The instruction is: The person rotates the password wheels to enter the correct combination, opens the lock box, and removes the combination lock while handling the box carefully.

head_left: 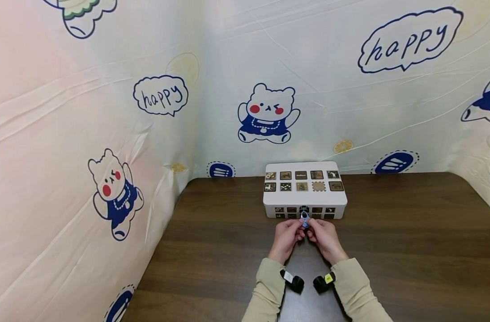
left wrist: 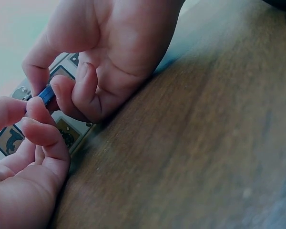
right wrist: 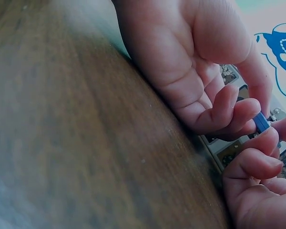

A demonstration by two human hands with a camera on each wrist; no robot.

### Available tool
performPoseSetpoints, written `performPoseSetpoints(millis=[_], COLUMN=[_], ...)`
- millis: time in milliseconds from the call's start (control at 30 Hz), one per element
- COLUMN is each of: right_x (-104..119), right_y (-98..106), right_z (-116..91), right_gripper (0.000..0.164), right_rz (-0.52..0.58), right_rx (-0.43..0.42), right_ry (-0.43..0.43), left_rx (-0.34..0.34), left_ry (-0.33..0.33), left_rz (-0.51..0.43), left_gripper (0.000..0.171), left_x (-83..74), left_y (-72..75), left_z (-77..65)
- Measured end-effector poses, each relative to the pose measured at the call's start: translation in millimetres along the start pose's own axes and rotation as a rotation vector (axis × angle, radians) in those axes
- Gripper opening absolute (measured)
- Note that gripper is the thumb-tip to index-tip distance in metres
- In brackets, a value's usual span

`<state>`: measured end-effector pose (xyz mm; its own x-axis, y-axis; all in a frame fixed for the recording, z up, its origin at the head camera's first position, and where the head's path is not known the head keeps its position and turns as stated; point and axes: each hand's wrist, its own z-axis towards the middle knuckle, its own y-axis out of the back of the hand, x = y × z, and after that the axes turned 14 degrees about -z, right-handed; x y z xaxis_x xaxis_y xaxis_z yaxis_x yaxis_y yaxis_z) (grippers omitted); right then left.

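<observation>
In the head view, both hands meet just in front of a white box (head_left: 285, 198) with small square pictures on its lid and front. My left hand (head_left: 286, 238) and my right hand (head_left: 326, 238) pinch a small blue object (head_left: 305, 220) between thumbs and forefingers, one from each side. It has a pale edge and a dark spot near its top; its exact kind cannot be told. A dark metal latch (head_left: 304, 209) on the box front is right behind it. Both wrist views show the blue object (left wrist: 45, 95) mostly covered by fingertips, with the other fingers curled beneath.
The box stands near the back edge of a dark brown wooden table (head_left: 212, 250). Behind and to the left hangs a pale cloth (head_left: 212, 112) printed with bears and words. Each wrist wears a black camera, the left camera (head_left: 296, 284) and the right camera (head_left: 320, 284).
</observation>
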<state>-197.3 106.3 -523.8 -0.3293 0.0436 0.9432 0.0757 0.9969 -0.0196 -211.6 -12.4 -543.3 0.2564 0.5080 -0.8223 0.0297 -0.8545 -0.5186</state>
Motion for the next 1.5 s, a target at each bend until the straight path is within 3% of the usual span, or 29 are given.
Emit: performPoseSetpoints(millis=[667, 1000, 1500], right_x=[1.0, -1.8, -0.9], right_y=[3.2, 4.2, 2.0], right_z=[3.0, 2.9, 1.2], right_gripper=[0.018, 0.025, 0.022], right_rz=[0.132, 0.092, 0.015], right_rx=[0.04, 0.073, 0.029], right_ry=[-0.037, -0.044, -0.008], left_rx=[0.001, 0.002, 0.025], left_ry=[-0.006, -0.004, -0.019], left_rz=[-0.003, -0.013, -0.007], left_gripper=[0.019, 0.018, 0.017], left_x=[0.7, 1.0, 0.9], left_y=[0.0, 0.2, 0.7], left_z=[2.1, 0.6, 1.3])
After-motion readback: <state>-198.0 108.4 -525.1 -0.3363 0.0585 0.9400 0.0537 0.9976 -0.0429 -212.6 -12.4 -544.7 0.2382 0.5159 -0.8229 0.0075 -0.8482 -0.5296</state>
